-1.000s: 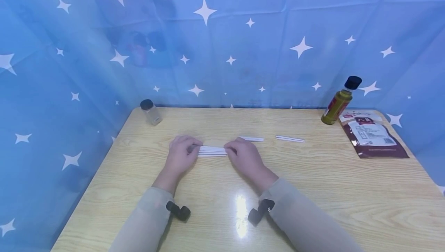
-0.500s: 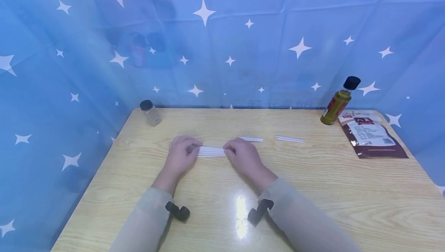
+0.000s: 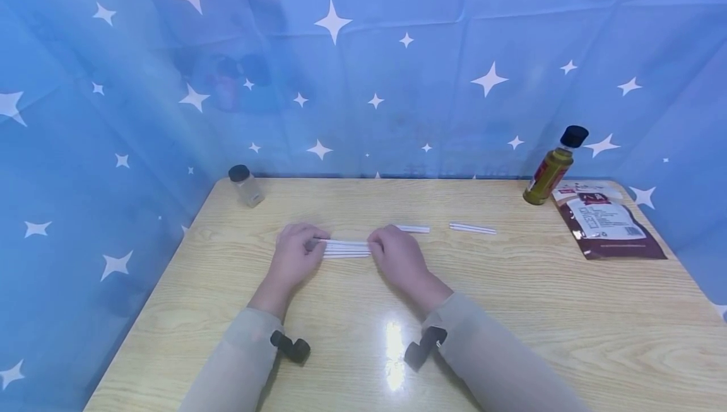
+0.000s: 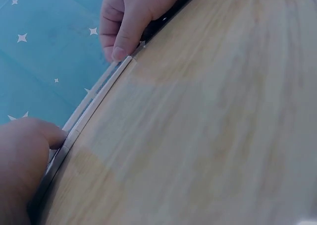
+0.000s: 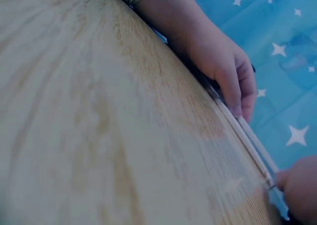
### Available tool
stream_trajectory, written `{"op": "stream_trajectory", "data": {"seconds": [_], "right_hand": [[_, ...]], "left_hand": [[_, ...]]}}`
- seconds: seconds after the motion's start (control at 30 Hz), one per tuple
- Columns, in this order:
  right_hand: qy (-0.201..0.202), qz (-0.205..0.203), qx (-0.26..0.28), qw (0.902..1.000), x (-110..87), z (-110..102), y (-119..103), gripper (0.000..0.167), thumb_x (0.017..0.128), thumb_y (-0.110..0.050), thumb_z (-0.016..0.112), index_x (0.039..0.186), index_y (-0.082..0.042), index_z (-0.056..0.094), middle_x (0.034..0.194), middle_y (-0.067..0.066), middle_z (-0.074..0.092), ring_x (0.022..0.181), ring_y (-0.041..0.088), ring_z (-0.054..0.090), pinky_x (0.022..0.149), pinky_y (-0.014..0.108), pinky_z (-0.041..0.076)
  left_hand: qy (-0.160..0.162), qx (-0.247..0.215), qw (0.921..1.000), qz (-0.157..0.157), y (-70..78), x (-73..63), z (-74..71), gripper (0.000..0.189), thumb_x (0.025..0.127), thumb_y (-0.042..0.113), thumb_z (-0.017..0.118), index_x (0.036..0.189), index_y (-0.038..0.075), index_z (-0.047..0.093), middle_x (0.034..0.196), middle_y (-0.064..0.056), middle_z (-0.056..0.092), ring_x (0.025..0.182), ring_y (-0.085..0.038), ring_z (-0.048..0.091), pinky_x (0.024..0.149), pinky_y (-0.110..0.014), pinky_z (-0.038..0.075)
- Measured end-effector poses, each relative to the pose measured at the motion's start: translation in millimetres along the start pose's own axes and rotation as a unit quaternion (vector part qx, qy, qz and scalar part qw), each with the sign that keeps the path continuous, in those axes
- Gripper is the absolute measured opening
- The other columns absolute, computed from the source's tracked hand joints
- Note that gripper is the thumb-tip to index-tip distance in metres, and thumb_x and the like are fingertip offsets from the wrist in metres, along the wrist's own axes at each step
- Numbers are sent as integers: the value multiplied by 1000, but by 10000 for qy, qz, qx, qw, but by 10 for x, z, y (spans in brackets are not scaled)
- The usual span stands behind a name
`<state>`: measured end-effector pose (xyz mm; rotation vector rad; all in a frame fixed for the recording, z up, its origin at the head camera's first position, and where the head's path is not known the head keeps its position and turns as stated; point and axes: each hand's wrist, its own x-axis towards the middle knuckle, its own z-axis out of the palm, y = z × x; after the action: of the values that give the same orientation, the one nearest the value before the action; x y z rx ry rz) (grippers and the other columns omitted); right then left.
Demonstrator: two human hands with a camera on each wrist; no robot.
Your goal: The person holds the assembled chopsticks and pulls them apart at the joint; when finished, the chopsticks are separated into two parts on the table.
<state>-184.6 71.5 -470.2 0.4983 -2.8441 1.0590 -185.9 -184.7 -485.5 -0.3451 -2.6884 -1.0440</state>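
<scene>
Several slim white sticks (image 3: 346, 252) lie side by side on the table between the two hands. My left hand (image 3: 296, 251) pinches the left end of the farthest stick between thumb and fingers. At the other end, my right hand (image 3: 399, 255) grips the same stick with thumb and curled fingers. In the left wrist view this white stick (image 4: 89, 97) spans from hand to hand, just above the row. The right wrist view shows the held stick (image 5: 260, 146) beside the others too. Fingers cover both ends of the row.
More white sticks (image 3: 417, 229) lie partly behind the right hand, with another small group (image 3: 472, 228) farther right. A black-capped jar (image 3: 247, 186) stands at the table's back left. An oil bottle (image 3: 548, 176) and a brown-and-white pouch (image 3: 610, 223) are at the back right.
The right hand has shifted slightly right, and the farthest stick shows a little more apart from the row. The left hand stays nearly where it was.
</scene>
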Motion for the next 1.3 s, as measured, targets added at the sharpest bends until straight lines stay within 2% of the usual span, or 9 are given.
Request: {"op": "stream_trajectory", "data": {"seconds": [0.17, 0.4, 0.53, 0.67, 0.83, 1.03, 1.3], "right_hand": [[2, 207, 145, 9997, -2, -2, 22, 19, 109, -16, 55, 113, -7, 72, 114, 4, 66, 110, 23, 64, 98, 41, 54], [-10, 156, 221, 9996, -4, -18, 26, 18, 111, -16, 52, 114, -9, 68, 116, 4, 65, 110, 22, 62, 100, 40, 53], [92, 117, 332, 9993, -15, -20, 35, 16, 110, -17, 55, 115, -9, 67, 120, 4, 67, 112, 22, 64, 100, 41, 53], [170, -95, 531, 9984, -35, -18, 59, 19, 108, -20, 62, 121, -10, 71, 123, 3, 69, 109, 20, 66, 98, 40, 55], [367, -447, 543, 9968, -58, -5, 105, 19, 106, -23, 67, 122, -16, 76, 114, -4, 71, 100, 14, 67, 91, 36, 58], [602, -585, 446, 9955, -80, -30, 137, 17, 106, -24, 68, 117, -17, 78, 106, -7, 70, 91, 11, 64, 85, 36, 58], [659, -562, 420, 9954, -111, -87, 183, 19, 107, -27, 66, 117, -17, 79, 103, -10, 69, 90, 9, 63, 85, 34, 57]], "left_hand": [[99, 34, 9999, 101, 14, -5, 16, 14, 97, 18, 75, 109, 14, 81, 117, -3, 75, 118, -28, 59, 107, -51, 39], [223, 21, 9997, 109, 21, -7, 19, 16, 98, 19, 76, 112, 13, 81, 116, -4, 76, 116, -28, 60, 108, -51, 41], [256, 90, 9995, 183, 16, -12, 20, 16, 100, 21, 74, 113, 15, 80, 116, -2, 76, 116, -26, 60, 108, -49, 41], [393, 214, 9979, 465, 7, -21, 27, 15, 100, 24, 74, 112, 18, 81, 113, 0, 76, 115, -24, 61, 106, -51, 40], [501, 260, 9956, 749, 27, -28, 30, 16, 99, 27, 76, 112, 18, 81, 109, 2, 77, 111, -24, 63, 102, -50, 40], [568, 415, 9954, 658, 91, -7, 66, 19, 97, 31, 77, 110, 17, 81, 107, 2, 77, 109, -23, 63, 103, -50, 43], [679, 611, 9947, 467, 159, 23, 144, 22, 94, 34, 81, 106, 15, 81, 105, -1, 77, 104, -23, 64, 101, -46, 48]]}}
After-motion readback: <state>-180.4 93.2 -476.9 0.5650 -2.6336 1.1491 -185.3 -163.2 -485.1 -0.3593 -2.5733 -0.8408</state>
